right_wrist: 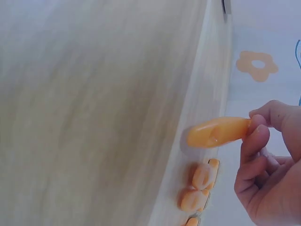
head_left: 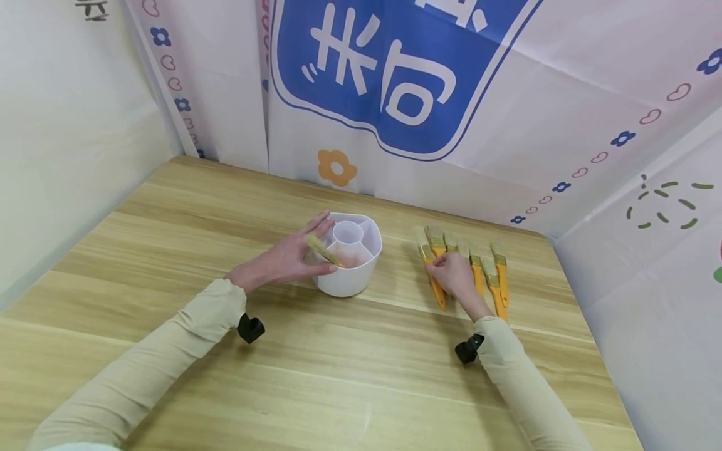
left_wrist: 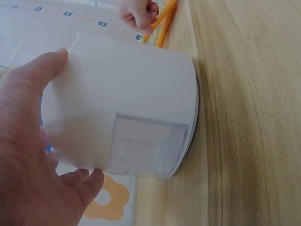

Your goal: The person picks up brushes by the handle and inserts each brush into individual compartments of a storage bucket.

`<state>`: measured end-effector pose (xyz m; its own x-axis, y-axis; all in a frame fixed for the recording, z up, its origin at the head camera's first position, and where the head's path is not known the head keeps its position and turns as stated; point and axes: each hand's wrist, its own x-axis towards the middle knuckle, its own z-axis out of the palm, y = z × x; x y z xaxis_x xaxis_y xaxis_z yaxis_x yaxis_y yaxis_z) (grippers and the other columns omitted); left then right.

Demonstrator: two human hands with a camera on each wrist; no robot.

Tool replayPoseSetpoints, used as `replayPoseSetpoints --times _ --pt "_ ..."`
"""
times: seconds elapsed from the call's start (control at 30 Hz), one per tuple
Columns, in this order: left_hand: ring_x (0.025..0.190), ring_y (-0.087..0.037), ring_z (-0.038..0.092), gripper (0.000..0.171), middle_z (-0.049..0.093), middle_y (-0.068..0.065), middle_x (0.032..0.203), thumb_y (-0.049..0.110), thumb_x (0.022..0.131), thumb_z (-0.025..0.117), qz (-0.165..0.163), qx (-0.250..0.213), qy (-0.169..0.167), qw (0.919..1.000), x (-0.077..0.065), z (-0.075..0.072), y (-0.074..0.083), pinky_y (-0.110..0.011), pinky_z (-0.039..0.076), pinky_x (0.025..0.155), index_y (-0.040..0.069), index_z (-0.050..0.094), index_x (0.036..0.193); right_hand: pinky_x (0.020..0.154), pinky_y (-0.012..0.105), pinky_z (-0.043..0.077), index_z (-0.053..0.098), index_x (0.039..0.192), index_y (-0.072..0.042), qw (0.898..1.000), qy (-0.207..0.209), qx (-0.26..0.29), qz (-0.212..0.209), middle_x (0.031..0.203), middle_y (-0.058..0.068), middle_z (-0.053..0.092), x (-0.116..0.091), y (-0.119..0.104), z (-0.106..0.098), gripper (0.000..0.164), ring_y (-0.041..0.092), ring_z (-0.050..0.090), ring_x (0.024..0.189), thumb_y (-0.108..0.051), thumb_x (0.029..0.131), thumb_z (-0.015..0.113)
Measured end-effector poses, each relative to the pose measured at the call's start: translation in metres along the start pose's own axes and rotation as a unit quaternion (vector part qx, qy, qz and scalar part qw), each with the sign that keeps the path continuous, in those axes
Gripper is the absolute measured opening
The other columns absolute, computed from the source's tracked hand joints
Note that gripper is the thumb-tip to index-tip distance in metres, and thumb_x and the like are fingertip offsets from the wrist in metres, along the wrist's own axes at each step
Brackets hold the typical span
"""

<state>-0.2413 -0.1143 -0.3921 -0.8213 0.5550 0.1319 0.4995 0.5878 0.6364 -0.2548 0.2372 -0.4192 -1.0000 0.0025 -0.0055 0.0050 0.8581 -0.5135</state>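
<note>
A white round organizer (head_left: 345, 283) with divided compartments and a round inner cup stands on the table. Its side carries a small clear drawer (left_wrist: 148, 143), seen in the left wrist view. My left hand (head_left: 284, 255) grips the organizer by its left side, thumb and fingers spread round the wall. One paintbrush (head_left: 321, 248) leans inside it, bristles up past the rim. To the right, my right hand (head_left: 455, 275) pinches a paintbrush (head_left: 436, 289) with an orange handle (right_wrist: 218, 133), at the left end of a row of brushes. The right hand partly hides the brushes behind it.
Several more orange-handled paintbrushes (head_left: 494, 285) lie side by side on the wooden table (head_left: 316, 376), bristles pointing to the back. A printed cloth wall (head_left: 485, 181) rises at the table's back edge, with white walls on both sides.
</note>
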Motion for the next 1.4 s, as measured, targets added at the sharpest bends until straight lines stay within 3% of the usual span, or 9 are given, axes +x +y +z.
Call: replayPoseSetpoints --times 0.3,0.73,0.97,1.2,1.4 --pt "0.142 -0.041 0.021 0.093 -0.004 0.0 0.16 0.046 0.083 0.065 -0.009 0.003 -0.002 1.0 -0.001 0.003 -0.001 -0.062 0.03 0.107 0.019 0.009 0.152 0.053 0.024 0.045 0.067 0.087 -0.005 0.998 0.034 0.029 -0.034 0.077 0.012 0.07 -0.004 -0.008 0.001 0.025 0.014 0.056 0.057 -0.029 0.086 0.061" --pt "0.142 -0.038 0.023 0.093 0.0 -0.002 0.16 0.042 0.082 0.068 -0.002 -0.004 0.01 0.9999 0.0 0.002 -0.003 -0.058 0.031 0.109 0.015 0.012 0.151 0.055 0.023 0.049 0.066 0.093 -0.001 0.987 0.041 0.134 -0.074 0.075 0.013 0.068 -0.015 -0.045 -0.003 0.022 0.01 0.057 0.057 -0.022 0.087 0.064" --pt "0.142 -0.038 0.023 0.093 0.001 -0.004 0.16 0.043 0.082 0.067 -0.001 0.001 0.011 0.9999 0.0 0.004 -0.003 -0.059 0.031 0.108 0.015 0.013 0.151 0.051 0.022 0.049 0.066 0.09 -0.001 0.984 0.057 0.141 -0.087 0.074 0.015 0.068 -0.017 -0.056 -0.003 0.02 0.009 0.055 0.054 -0.02 0.085 0.066" --pt "0.143 -0.037 0.021 0.092 -0.002 -0.001 0.16 0.045 0.083 0.066 -0.005 0.01 0.007 0.9999 -0.001 0.004 -0.003 -0.059 0.03 0.109 0.018 0.011 0.152 0.054 0.024 0.05 0.065 0.093 -0.003 0.986 0.041 0.145 -0.076 0.075 0.011 0.067 -0.017 -0.061 -0.002 0.022 0.013 0.057 0.059 -0.024 0.086 0.065" --pt "0.142 -0.039 0.021 0.093 -0.001 -0.004 0.16 0.043 0.082 0.067 0.0 0.003 0.009 1.0 0.0 0.003 -0.001 -0.059 0.03 0.109 0.015 0.012 0.151 0.053 0.023 0.049 0.065 0.093 -0.001 0.983 0.042 0.156 -0.091 0.073 0.012 0.067 -0.017 -0.067 -0.002 0.022 0.013 0.056 0.057 -0.021 0.085 0.066"
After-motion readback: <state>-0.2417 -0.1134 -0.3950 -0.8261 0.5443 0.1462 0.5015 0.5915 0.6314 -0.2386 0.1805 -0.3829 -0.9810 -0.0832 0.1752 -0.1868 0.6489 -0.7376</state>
